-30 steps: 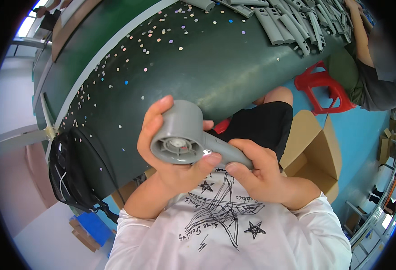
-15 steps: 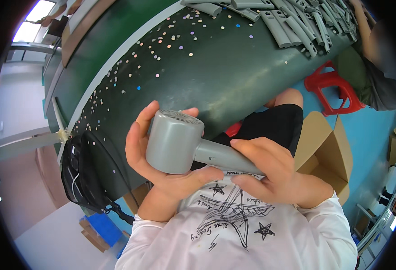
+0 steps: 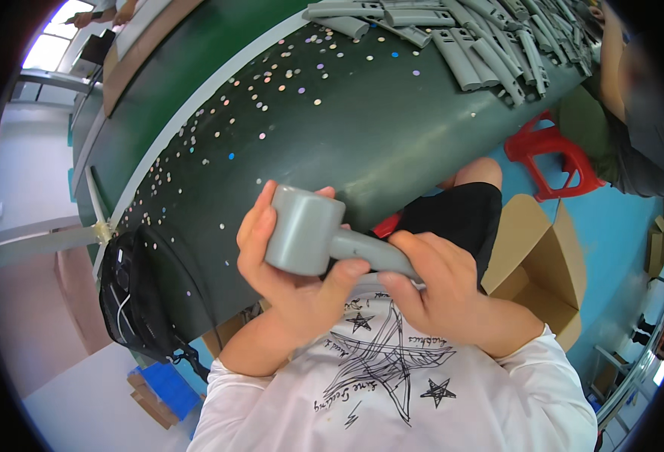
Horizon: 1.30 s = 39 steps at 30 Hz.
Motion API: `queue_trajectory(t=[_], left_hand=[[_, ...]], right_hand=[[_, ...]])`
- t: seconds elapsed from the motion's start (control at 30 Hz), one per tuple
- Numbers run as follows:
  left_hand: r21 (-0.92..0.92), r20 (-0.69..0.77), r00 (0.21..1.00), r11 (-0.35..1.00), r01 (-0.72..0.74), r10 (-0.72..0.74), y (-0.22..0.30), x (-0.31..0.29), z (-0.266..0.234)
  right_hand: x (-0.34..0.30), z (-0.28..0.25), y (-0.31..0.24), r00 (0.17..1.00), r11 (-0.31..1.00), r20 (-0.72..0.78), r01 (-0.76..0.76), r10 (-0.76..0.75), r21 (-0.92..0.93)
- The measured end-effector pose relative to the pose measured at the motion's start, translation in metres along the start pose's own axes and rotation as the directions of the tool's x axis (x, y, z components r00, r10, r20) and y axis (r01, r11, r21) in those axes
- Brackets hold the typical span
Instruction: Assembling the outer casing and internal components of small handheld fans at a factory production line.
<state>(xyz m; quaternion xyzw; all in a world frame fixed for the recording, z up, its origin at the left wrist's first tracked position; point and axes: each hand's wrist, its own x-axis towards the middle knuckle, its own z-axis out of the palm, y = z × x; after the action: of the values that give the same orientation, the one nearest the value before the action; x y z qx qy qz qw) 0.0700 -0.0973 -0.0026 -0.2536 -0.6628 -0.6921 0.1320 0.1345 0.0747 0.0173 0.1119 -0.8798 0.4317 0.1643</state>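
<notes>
A grey hair dryer housing [image 3: 299, 230] with a round barrel and a straight handle is held up in front of my chest. My left hand [image 3: 272, 271] curls round the barrel, fingers behind it and thumb near where the handle joins. With fingers on top and thumb beneath, my right hand [image 3: 441, 282] grips the handle's far end. The barrel's smooth side faces me; its slotted end face is turned out of sight. Behind it lies the dark green table [image 3: 347, 143].
Many grey handle-shaped parts [image 3: 490, 45] are heaped at the table's far right. Small round dots [image 3: 264, 90] are scattered over the tabletop. A black bag [image 3: 132, 294] sits at left, an open cardboard box [image 3: 539, 271] at right. Beyond stand a red stool [image 3: 554, 158] and another person [image 3: 641, 113].
The hair dryer housing has turned, so its slotted end face no longer shows. It has also shifted slightly right, and my left hand has moved with it.
</notes>
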Motion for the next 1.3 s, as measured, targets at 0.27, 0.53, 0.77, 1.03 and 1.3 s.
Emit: queue_trajectory(t=[0.27, 0.53, 0.77, 1.03, 1.3], left_hand=[[0.230, 0.296, 0.882, 0.869, -0.438, 0.366, 0.020, 0.017, 0.001], [0.387, 0.101, 0.897, 0.814, -0.434, 0.430, -0.009, -0.002, 0.009], [0.112, 0.127, 0.892, 0.888, -0.447, 0.433, 0.003, 0.014, 0.006], [0.413, 0.118, 0.946, 0.852, -0.323, 0.301, -0.001, 0.019, -0.007], [-0.002, 0.023, 0.994, 0.994, 0.106, -0.106, 0.021, 0.021, -0.018]], right_hand=[[0.044, -0.002, 0.011, 0.967, 0.959, 0.187, 0.125, -0.175, 0.253], [0.085, 0.032, 0.034, 0.929, 0.868, 0.113, 0.279, -0.352, 0.411], [0.102, 0.010, 0.001, 0.803, 0.749, 0.045, 0.533, -0.595, 0.394], [0.107, 0.036, 0.051, 0.958, 0.946, 0.210, 0.127, -0.195, 0.299], [0.043, -0.001, 0.017, 0.954, 0.932, 0.298, -0.125, 0.019, 0.341]])
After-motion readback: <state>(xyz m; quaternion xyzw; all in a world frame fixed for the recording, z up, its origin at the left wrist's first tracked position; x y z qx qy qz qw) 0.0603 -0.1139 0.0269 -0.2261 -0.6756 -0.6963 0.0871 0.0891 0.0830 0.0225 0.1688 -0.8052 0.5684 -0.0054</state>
